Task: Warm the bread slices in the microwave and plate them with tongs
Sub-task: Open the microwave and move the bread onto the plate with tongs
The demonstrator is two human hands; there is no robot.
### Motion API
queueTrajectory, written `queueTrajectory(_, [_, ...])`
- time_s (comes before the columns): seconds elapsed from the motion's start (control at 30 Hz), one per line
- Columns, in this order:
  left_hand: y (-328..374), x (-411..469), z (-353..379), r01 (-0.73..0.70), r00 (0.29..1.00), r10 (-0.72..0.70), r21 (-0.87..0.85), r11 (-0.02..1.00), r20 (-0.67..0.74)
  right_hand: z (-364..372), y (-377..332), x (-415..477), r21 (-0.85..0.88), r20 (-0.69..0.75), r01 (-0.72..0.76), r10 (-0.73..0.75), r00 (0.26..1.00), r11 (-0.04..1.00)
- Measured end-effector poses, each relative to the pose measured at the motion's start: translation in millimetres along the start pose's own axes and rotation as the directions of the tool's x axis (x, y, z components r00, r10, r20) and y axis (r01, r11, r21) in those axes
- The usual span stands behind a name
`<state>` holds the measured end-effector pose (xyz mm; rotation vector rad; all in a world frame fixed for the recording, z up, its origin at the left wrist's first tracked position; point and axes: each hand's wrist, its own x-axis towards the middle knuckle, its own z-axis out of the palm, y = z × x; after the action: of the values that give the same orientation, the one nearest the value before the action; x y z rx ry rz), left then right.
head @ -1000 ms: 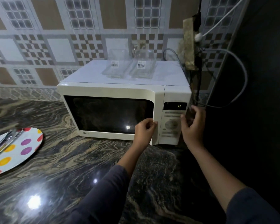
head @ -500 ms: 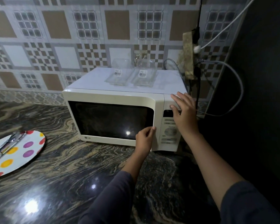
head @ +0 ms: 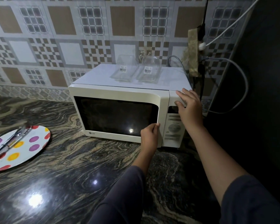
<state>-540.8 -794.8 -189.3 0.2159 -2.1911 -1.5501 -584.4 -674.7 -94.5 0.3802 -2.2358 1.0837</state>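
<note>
Dark marbled stone makes up the counter [head: 68,183], glossy under the lamp. Nearest me, two grey-sleeved arms reach forward. The left hand [head: 149,135] has its fingers curled round the lower right edge of the microwave door [head: 116,117] and grips it; the door sits flush with the body. The right hand [head: 188,107], at one o'clock from the left, lies flat with fingers straight and spread on the upper right front corner of the microwave [head: 131,81], above the control panel [head: 174,126], holding nothing. At nine o'clock from the left hand, a white dotted plate [head: 26,159] rests on the counter with metal tongs [head: 11,140] lying across it. I cannot make out what is behind the dark door glass. Farther back, two clear plastic tubs [head: 126,71] stand side by side on the microwave's top. At two o'clock from them a grey cable [head: 246,84] loops beside the tiled wall [head: 63,29].
</note>
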Motion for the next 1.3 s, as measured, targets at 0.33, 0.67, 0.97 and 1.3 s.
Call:
queueTrajectory(0.33, [-20,-68,-61,-0.046,0.990,0.061,-0.114,0.992,0.125,-2,-18,-6,0.019,0.039,-0.157,0.156,0.987,0.987])
queueTrajectory(0.67, [-27,-158,-129,-0.133,0.991,0.128,-0.108,0.985,-0.044,-11,-118,-124,0.529,0.333,-0.354,0.195,0.922,0.771])
queueTrajectory(0.97, [-51,-216,-250,-0.079,0.987,0.082,0.024,0.997,-0.138,28,-251,-200,0.476,0.484,0.013,-0.274,0.831,0.880])
queueTrajectory(1.3, [-74,-214,-346,0.076,0.974,-0.077,-0.014,0.997,-0.214,101,-338,-250,0.400,0.447,0.137,-0.323,0.834,0.906])
